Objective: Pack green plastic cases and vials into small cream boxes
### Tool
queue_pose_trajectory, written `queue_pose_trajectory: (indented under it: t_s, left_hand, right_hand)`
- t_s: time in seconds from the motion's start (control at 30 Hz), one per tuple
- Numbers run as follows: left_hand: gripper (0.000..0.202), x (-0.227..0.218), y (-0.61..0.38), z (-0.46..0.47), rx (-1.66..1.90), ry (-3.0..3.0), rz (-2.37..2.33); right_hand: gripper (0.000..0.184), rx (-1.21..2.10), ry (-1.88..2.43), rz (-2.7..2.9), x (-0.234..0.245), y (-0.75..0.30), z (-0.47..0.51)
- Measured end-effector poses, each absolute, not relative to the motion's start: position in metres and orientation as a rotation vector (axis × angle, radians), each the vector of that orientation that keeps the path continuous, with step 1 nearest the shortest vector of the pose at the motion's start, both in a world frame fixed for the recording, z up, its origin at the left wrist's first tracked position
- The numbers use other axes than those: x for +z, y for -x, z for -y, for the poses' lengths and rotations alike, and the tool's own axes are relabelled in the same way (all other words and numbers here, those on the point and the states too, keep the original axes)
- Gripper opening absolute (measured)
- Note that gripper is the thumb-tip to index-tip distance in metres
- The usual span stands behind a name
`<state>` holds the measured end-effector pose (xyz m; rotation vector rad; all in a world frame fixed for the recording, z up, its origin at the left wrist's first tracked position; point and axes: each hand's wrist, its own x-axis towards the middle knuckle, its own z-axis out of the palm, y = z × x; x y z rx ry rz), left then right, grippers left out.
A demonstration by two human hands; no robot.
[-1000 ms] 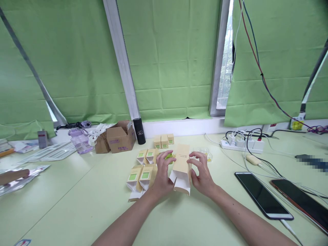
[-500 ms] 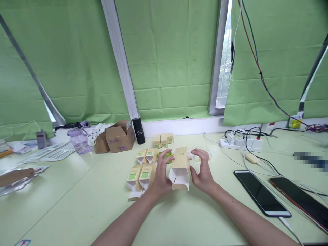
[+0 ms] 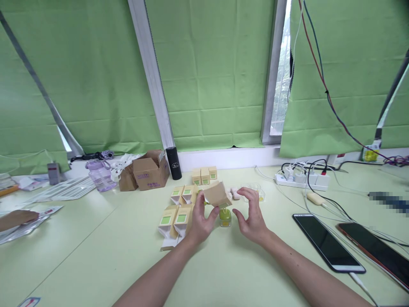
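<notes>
A small beige carton [image 3: 217, 195] is tilted up in my left hand [image 3: 202, 224], gripped between thumb and fingers. Just below it stands a little clear jar with a green lid [image 3: 225, 216] on the table. My right hand [image 3: 253, 221] is to the right of the jar, thumb and fingers curved apart with nothing between them. To the left of my left hand, several beige cartons with green squares [image 3: 169, 217] stand in two rows, the front ones with open flaps. A pale pink object [image 3: 235, 194] lies behind the jar, its kind unclear.
Clear plastic containers [image 3: 257, 194] sit behind my right hand. Further back are small closed cartons [image 3: 204, 176], a black cylinder [image 3: 174, 163] and a brown cardboard box [image 3: 151, 172]. A phone [image 3: 328, 242], cables and a power strip [image 3: 302, 181] occupy the right.
The carton has tipped in my left hand and moved up and slightly left, its open end no longer facing me. The green-lidded jar now shows below it; my right hand stays apart.
</notes>
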<state>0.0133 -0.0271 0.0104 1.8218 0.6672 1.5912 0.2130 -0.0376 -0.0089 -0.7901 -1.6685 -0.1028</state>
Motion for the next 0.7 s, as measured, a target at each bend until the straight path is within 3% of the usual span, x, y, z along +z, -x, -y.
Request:
queue_pose_trajectory:
  t_s: [0.17,0.4,0.7]
  left_hand:
    - [0.048,0.014,-0.017,0.024,1.571,-1.693,-0.7]
    - [0.061,0.021,-0.022,0.029,1.534,-1.508,-0.665]
    - [0.052,0.025,-0.024,0.033,1.468,-1.434,-0.696]
  right_hand:
    - [0.056,-0.038,0.762,1.685,-0.007,-0.212,0.04]
    - [0.055,0.037,0.697,1.719,-0.005,-0.21,0.043]
    - [0.057,0.111,0.652,1.804,-0.004,-0.207,0.045]
